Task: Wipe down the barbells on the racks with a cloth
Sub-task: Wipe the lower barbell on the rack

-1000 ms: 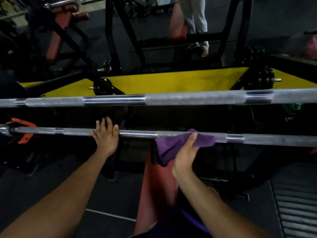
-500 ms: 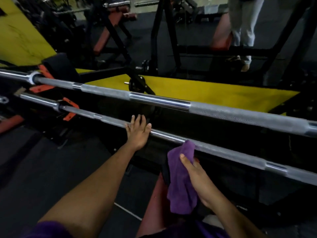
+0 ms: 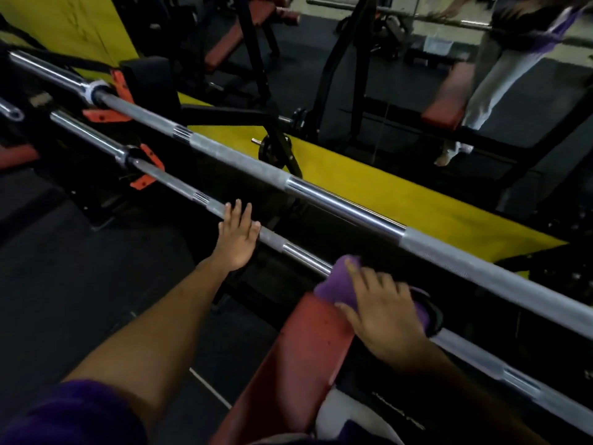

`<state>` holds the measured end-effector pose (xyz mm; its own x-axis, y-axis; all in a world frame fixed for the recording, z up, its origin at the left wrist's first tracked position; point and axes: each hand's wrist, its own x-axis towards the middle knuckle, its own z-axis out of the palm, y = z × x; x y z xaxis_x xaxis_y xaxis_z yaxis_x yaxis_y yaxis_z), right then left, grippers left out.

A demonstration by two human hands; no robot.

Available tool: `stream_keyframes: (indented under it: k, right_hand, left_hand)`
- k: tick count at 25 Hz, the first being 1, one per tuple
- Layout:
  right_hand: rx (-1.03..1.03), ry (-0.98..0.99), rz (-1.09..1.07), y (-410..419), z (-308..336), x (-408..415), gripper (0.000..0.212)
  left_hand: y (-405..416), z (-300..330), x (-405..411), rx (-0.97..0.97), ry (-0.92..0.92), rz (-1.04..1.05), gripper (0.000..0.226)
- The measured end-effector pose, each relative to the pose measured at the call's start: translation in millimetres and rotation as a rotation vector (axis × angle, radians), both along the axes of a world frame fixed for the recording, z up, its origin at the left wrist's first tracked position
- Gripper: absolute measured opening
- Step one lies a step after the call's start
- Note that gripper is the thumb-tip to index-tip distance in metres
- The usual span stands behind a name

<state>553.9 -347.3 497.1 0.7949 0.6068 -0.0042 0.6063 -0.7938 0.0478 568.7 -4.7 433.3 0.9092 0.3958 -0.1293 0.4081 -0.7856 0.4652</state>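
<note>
Dim gym with dark rubber flooring (image 3: 80,284), and right under the camera there's a red bench pad (image 3: 298,364) running up toward the rack. Closest to the viewer is the lower barbell (image 3: 298,255), a steel bar running diagonally from upper left to lower right. The right hand (image 3: 382,316) is spread flat over a purple cloth (image 3: 337,284), fingers straight and pressing the cloth down onto that bar right above the end of the bench — not really clenched round it, more of a flat-palm press. The left hand (image 3: 237,236) sits on the same bar further to the left, fingers straight and laid over the knurled part, nothing gripped. Just behind it is the upper barbell (image 3: 346,211), parallel and thicker-looking, with a shiny smooth middle section. Both bars sit in orange rack hooks (image 3: 147,170) off to the left. Past that there's a yellow platform (image 3: 369,194), black rack frames, and another person's legs (image 3: 487,85) at the top right — pretty blurry back there.
</note>
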Motion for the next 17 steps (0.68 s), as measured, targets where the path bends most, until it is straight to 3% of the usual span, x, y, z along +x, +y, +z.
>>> stream_keyframes:
  k: [2,4,8,13,17]
  right_hand:
    - [-0.161,0.009,0.078,8.9,-25.5,14.0,0.092]
    - [-0.195,0.052,0.103,10.1,-31.0,30.4,0.099]
    - [-0.192,0.177,0.085,46.9,-18.9,52.6,0.087]
    - [-0.094,0.143,0.155,150.2,-24.5,66.5,0.078]
    - [-0.104,0.215,0.167,117.1,-24.3,67.6,0.082]
  left_hand:
    - [4.6,-2.6,-1.7,0.013,-0.008,-0.002,0.061]
    - [8.3,-0.9,-0.4,0.045,0.037,-0.024,0.063]
    - [22.1,4.8,10.2,0.115,0.046,-0.02,0.067]
    - [29.1,-6.2,18.8,0.142,-0.047,0.015,0.068]
    - [31.3,-3.7,16.0,0.15,-0.024,0.009,0.066]
